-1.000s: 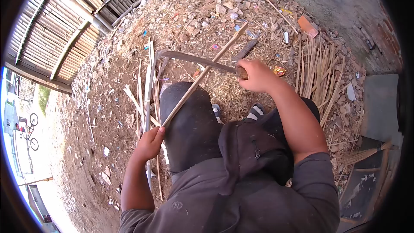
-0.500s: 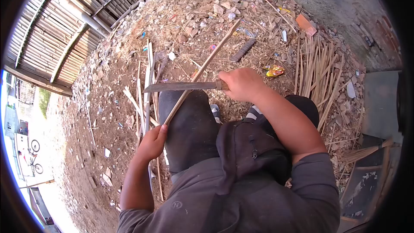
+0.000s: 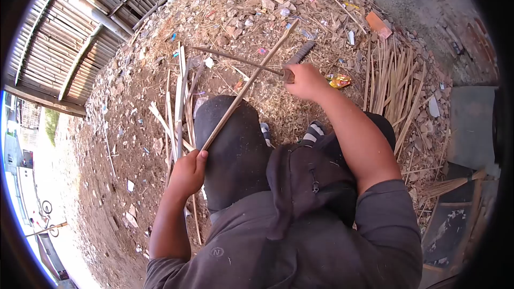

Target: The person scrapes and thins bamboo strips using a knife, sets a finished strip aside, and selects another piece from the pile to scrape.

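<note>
From my end of the feed, I see the left hand point(image 3: 188, 170) closed around the near end of a long split strip point(image 3: 243, 94) — bamboo, by the look of it — which slants away from that hand, up and to its right, across the view of the left knee point(image 3: 227, 128). The right hand point(image 3: 306, 82) grips a knife point(image 3: 231, 58) by its handle, the blade pointing left and crossing the strip beyond the left hand; I cannot tell whether the edge touches it. Just beyond the right hand lies a dark ridged rod point(image 3: 301, 52), and near its right side, a shiny wrapper point(image 3: 339, 81). Farther right of that hand I have a pile of split strips point(image 3: 393, 77) — more pale lengths point(image 3: 178, 107) lie just beyond the left hand.
</note>
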Action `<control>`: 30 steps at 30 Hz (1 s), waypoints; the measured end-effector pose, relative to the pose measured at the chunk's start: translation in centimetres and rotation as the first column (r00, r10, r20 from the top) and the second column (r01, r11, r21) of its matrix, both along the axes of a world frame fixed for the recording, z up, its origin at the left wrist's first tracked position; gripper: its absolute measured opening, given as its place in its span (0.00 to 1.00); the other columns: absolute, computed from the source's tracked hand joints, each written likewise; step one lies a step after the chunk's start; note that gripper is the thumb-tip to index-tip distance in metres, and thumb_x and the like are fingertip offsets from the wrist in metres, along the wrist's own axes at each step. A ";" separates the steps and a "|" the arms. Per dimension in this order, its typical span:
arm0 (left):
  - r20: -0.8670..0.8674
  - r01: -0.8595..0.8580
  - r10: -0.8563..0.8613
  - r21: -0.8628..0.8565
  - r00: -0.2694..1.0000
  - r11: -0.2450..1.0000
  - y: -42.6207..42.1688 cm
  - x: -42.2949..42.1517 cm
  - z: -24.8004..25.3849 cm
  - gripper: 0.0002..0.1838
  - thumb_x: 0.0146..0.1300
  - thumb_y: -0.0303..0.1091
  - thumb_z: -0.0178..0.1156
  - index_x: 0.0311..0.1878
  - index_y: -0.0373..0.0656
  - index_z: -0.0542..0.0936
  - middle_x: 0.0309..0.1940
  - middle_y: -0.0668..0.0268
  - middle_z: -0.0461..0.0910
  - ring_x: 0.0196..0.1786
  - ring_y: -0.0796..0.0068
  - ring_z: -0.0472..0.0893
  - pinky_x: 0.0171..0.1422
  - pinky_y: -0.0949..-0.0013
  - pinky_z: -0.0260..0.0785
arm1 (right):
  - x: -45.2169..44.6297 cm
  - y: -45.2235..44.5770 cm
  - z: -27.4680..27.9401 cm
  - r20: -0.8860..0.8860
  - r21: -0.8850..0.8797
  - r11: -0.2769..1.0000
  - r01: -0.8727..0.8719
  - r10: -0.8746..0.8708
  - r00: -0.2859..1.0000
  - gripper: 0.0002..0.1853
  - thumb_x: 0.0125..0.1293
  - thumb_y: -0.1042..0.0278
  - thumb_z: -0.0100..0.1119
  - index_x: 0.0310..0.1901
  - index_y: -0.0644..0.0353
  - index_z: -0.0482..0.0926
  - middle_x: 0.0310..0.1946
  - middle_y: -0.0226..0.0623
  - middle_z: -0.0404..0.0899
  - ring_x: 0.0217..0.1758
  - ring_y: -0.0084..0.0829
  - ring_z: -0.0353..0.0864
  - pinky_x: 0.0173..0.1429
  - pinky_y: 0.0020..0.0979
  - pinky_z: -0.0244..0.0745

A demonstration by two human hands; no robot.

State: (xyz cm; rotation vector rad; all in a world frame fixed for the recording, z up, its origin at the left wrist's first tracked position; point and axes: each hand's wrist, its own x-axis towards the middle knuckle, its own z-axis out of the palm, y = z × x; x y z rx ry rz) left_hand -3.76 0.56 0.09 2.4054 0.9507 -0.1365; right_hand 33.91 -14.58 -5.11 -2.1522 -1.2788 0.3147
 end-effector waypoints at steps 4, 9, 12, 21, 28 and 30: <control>0.010 -0.034 0.034 0.004 0.999 0.999 -0.3 -0.1 0.5 0.27 0.81 0.52 0.47 0.39 0.35 0.78 0.30 0.41 0.81 0.39 0.33 0.81 0.44 0.43 0.71 | -0.4 -0.3 1.3 0.087 -0.039 0.994 0.103 -0.099 0.991 0.18 0.58 0.60 0.69 0.48 0.56 0.84 0.34 0.50 0.86 0.40 0.53 0.86 0.47 0.50 0.80; -0.085 -0.016 0.023 0.079 0.996 0.997 -0.1 0.0 0.5 0.25 0.80 0.51 0.48 0.39 0.36 0.77 0.30 0.41 0.81 0.39 0.34 0.81 0.43 0.42 0.71 | 0.3 -0.5 0.7 -0.077 -0.063 0.994 -0.087 0.082 0.994 0.11 0.57 0.63 0.67 0.39 0.57 0.82 0.30 0.47 0.84 0.37 0.53 0.85 0.42 0.49 0.78; 0.005 -0.031 0.031 0.015 1.000 0.999 0.3 0.1 0.2 0.24 0.80 0.51 0.49 0.40 0.36 0.78 0.30 0.41 0.81 0.39 0.33 0.81 0.43 0.41 0.71 | 0.2 -0.1 -0.3 0.006 0.031 0.999 -0.037 0.037 0.999 0.09 0.57 0.64 0.66 0.37 0.57 0.82 0.29 0.47 0.84 0.35 0.54 0.85 0.40 0.49 0.77; -0.070 -0.058 0.062 0.065 0.996 0.996 -0.6 0.6 1.6 0.25 0.80 0.50 0.49 0.38 0.34 0.77 0.33 0.40 0.82 0.41 0.33 0.82 0.45 0.41 0.72 | 0.0 -0.1 0.7 0.107 -0.146 0.988 0.058 -0.043 0.993 0.13 0.59 0.61 0.67 0.43 0.54 0.82 0.34 0.45 0.86 0.41 0.54 0.86 0.45 0.52 0.81; 0.003 0.025 -0.026 0.177 1.000 0.984 -0.5 -0.3 0.9 0.24 0.80 0.49 0.50 0.36 0.35 0.77 0.29 0.41 0.82 0.37 0.33 0.82 0.42 0.40 0.72 | -2.2 -0.5 3.0 0.271 -0.191 0.979 -0.076 0.128 0.954 0.13 0.58 0.60 0.68 0.43 0.53 0.83 0.35 0.46 0.86 0.42 0.52 0.87 0.46 0.50 0.81; -0.021 0.004 -0.001 0.149 1.000 0.989 -1.0 -0.2 1.1 0.24 0.79 0.50 0.51 0.36 0.36 0.77 0.30 0.41 0.82 0.37 0.33 0.82 0.42 0.40 0.72 | 0.6 -1.4 0.1 0.093 -0.106 0.983 0.152 -0.143 0.985 0.13 0.59 0.61 0.67 0.44 0.54 0.83 0.36 0.47 0.86 0.42 0.51 0.87 0.47 0.50 0.81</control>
